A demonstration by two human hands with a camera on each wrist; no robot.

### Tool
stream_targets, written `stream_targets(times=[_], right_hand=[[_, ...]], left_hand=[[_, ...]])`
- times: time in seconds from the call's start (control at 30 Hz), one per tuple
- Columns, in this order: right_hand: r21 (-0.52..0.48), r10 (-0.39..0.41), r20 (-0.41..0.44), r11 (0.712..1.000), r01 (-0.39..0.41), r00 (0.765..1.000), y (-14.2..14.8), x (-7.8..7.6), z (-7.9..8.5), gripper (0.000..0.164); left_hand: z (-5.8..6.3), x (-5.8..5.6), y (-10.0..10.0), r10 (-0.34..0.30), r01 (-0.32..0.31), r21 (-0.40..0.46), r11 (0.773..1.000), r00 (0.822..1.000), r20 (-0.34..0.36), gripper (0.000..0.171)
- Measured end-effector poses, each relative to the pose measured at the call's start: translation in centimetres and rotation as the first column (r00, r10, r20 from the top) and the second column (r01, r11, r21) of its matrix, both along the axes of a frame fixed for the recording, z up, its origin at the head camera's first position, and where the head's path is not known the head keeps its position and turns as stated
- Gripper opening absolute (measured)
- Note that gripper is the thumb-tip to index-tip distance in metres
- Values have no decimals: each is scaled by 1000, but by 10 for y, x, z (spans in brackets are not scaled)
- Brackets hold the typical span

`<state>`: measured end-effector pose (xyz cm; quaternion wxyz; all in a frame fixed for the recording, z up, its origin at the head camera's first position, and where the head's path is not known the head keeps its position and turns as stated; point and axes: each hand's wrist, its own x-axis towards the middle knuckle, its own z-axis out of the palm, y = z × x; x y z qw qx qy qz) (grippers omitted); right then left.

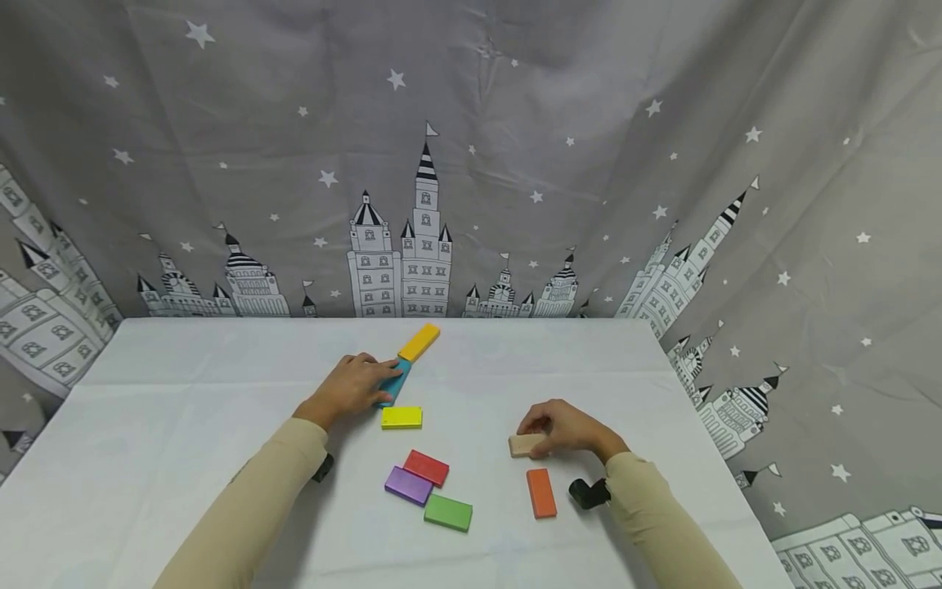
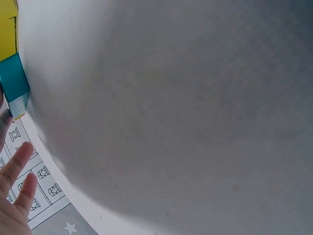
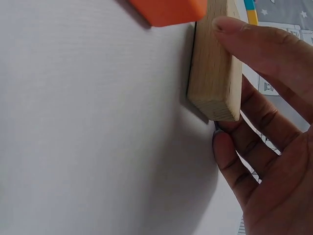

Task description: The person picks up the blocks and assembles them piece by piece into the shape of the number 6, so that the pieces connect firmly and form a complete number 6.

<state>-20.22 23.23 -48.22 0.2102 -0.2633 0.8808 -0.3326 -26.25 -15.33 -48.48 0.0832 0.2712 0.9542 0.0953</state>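
Note:
My left hand (image 1: 352, 386) grips a blue block (image 1: 397, 383), its thumb by the near end and a finger by the far end. That block lies end to end with an orange-yellow block (image 1: 419, 342), both slanting away to the right. In the left wrist view the blue block (image 2: 14, 78) shows only at the left edge, where other fingers (image 2: 19, 164) spread out. On the right, a plain wooden block (image 1: 521, 446) is pinched by my right hand (image 1: 567, 429). The right wrist view shows the thumb on one face of this wooden block (image 3: 210, 68) and fingers behind it.
Nearer than the blue block lies a yellow block (image 1: 401, 418). A red block (image 1: 426, 468), a purple block (image 1: 409, 485) and a green block (image 1: 448, 513) cluster at the front middle. An orange block (image 1: 541, 493) lies just in front of the wooden one. Behind the white table (image 1: 184, 360) hangs a grey curtain (image 1: 471, 98).

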Motion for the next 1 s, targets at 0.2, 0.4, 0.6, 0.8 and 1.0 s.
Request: stream_targets(times=[0.2, 0.4, 0.6, 0.8, 1.0], right_hand=[[-20, 22, -21, 1000, -23, 1000, -7, -4, -1, 28], [-8, 30, -26, 1000, -31, 999, -16, -9, 0, 29], [22, 11, -26, 1000, -10, 1000, -27, -15, 2, 29], [16, 2, -18, 1000, -2, 1000, -37, -19, 3, 28], [25, -9, 2, 1000, 9, 1000, -48, -24, 4, 28]], left_hand=[[-1, 1, 0, 5, -5, -1, 1000, 1000, 6, 57], [-2, 1, 1, 4, -4, -8, 1000, 1000, 6, 58], [3, 2, 1, 22, -22, -7, 1000, 1000, 2, 58], [4, 3, 1, 21, -21, 1, 1000, 1000, 11, 58], [3, 3, 1, 16, -16, 6, 1000, 1000, 9, 57]])
